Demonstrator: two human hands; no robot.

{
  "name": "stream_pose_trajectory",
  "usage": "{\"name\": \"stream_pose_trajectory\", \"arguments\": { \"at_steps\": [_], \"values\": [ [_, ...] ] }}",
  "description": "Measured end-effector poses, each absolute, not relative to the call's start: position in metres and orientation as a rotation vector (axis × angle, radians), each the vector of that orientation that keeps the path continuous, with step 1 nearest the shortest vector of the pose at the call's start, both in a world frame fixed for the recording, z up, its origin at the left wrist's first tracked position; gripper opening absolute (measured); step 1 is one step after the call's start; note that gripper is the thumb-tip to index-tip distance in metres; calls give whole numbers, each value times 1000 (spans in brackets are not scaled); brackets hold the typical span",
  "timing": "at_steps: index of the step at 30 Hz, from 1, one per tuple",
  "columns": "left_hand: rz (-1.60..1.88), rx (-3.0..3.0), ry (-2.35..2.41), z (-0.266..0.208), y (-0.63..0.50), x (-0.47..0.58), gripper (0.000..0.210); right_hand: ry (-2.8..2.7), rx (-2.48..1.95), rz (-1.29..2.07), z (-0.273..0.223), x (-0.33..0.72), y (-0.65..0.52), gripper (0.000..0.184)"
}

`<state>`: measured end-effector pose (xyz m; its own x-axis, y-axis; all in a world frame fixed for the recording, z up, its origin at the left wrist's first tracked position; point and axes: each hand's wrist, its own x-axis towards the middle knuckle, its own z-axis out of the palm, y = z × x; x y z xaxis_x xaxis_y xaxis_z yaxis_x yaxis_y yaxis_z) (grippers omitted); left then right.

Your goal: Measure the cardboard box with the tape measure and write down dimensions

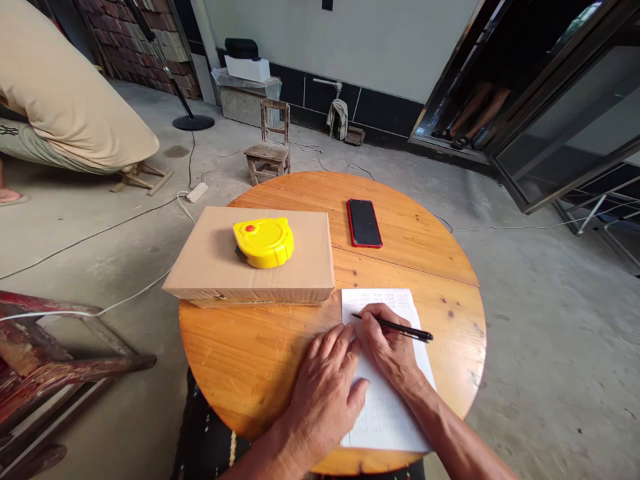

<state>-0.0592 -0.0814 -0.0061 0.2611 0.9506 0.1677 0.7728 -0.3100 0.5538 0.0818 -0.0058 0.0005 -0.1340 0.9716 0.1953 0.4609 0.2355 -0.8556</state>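
Smooth grey concrete point(155, 240) surrounds a round, knotty, varnished bench point(240, 347) mid-frame. On its left sits a flat cardboard box point(200, 257), bearing a glossy yellow tape measure point(267, 244). At lower centre the left hand point(327, 380) lies palm down, fingers slightly apart, holding nothing, overlapping the paper's left edge. A red-edged phone point(365, 224) lies above. The white paper point(387, 417), lower right of centre, carries small writing, partly hidden by the right hand point(394, 348), its fingers closed around a slim black pen point(409, 330).
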Motion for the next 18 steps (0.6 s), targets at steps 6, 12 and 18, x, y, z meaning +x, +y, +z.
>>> {"name": "stream_pose_trajectory", "arguments": {
  "at_steps": [6, 12, 18],
  "values": [
    [670, 2193, 1595, -5, -80, -59, 41, -1697, -1351, 861, 0, 81, -6, 19],
    [662, 2176, 1612, -6, -81, -58, 41, -1692, -1346, 886, 1, 80, -6, 19],
    [675, 2189, 1617, -7, -81, -58, 41, -1703, -1352, 903, 0, 79, -5, 19]
  ]
}}
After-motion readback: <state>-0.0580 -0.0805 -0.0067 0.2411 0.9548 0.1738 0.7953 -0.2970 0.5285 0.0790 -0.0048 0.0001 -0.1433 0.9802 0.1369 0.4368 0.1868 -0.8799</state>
